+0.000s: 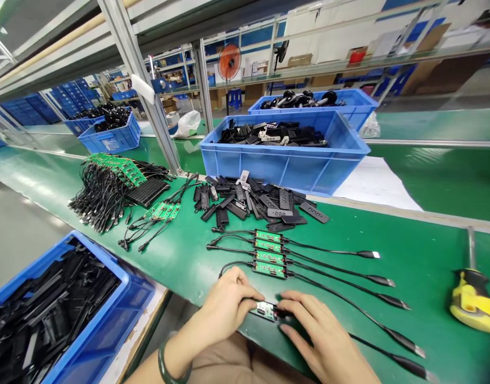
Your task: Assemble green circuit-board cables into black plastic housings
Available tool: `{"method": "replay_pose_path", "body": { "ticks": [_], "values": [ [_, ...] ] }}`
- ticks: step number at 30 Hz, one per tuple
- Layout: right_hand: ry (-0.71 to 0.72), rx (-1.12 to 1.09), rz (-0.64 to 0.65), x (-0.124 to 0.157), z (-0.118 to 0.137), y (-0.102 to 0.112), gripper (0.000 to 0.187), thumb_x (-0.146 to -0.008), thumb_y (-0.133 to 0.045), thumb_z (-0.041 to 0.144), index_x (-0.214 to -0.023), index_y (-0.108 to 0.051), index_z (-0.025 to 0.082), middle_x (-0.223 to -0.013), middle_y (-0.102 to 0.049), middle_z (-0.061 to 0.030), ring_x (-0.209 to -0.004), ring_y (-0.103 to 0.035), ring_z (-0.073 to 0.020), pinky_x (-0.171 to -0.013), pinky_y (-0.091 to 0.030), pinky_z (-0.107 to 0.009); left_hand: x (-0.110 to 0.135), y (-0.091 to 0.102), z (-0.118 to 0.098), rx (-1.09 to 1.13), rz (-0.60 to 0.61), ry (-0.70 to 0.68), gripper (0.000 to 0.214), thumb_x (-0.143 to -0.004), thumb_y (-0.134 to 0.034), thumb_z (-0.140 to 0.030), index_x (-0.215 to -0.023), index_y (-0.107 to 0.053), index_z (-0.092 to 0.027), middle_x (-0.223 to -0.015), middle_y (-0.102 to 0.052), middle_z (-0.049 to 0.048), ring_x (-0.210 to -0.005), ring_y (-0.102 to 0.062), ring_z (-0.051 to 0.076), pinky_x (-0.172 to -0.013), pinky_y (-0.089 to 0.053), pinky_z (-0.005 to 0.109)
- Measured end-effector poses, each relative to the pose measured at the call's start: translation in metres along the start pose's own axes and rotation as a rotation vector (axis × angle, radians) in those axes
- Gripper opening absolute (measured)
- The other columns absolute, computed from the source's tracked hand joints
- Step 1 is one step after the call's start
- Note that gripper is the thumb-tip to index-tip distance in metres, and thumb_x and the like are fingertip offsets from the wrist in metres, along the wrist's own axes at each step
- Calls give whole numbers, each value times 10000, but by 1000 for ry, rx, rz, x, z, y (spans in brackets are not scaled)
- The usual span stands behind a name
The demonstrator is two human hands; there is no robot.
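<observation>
Near the bench's front edge, a small green circuit board [265, 310] sits in a narrow black casing. The thumb and index finger of my left hand [231, 301] pinch its left end. At its right end, my right hand [314, 325] has thumb and fingers around the black cable [284, 314] where it leaves the casing. That cable comes out beyond my right hand and ends in a USB plug [412, 367]. Just behind, several similar boards in black casings [270, 269] lie in a stacked row, with cables out both sides.
Loose black and grey cover pieces [282, 200] lie in a heap before a large blue bin [284, 162]. Cabled green boards [117, 166] are piled left. A bin of black parts [127, 298] stands at lower left. A yellow-handled screwdriver [474, 298] is at right.
</observation>
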State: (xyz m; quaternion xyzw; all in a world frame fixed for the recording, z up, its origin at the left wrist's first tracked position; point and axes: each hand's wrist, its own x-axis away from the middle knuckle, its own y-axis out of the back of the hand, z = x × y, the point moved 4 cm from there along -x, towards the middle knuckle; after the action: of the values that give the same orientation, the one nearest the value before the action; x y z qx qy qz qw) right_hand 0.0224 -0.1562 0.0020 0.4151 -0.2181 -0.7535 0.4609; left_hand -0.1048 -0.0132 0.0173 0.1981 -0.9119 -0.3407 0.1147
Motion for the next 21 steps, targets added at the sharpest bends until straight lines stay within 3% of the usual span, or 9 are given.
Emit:
{"method": "replay_pose_path", "body": {
  "ticks": [3, 8, 14, 21],
  "values": [
    [-16, -11, 77, -2, -8, -7, 151, -952, -495, 249, -916, -642, 244, -829, -717, -31, -728, -707, -173, -633, -581, -241, -3, -5, 4, -24, 1, 9, 243, -843, -657, -129, -1026, -768, -243, -913, -618, 64, -895, -585, 200, -802, -447, 301],
    [-134, -102, 144, -6, -11, -2, 107, -933, -580, 301, -895, -664, 247, -791, -743, 17, -661, -716, -142, -622, -568, -186, -4, -6, 8, -19, 11, 18, 245, -848, -658, -137, -1040, -766, -246, -892, -614, 64, -880, -568, 204, -787, -439, 311],
    [25, -96, 119, -9, -7, 3, 191, -947, -546, 242, -1002, -729, 253, -843, -775, -13, -700, -742, -170, -648, -604, -226, -5, -7, 11, -33, 6, 9, 249, -851, -652, -139, -1044, -765, -249, -895, -606, 68, -886, -560, 211, -783, -444, 316],
    [176, 11, 125, 2, -11, -3, 291, -959, -477, 121, -1167, -663, 204, -868, -757, -43, -747, -722, -167, -718, -598, -274, -5, -8, 11, -31, 22, 9, 241, -852, -651, -143, -1039, -767, -240, -894, -604, 73, -879, -560, 213, -781, -443, 317]
  ]
}}
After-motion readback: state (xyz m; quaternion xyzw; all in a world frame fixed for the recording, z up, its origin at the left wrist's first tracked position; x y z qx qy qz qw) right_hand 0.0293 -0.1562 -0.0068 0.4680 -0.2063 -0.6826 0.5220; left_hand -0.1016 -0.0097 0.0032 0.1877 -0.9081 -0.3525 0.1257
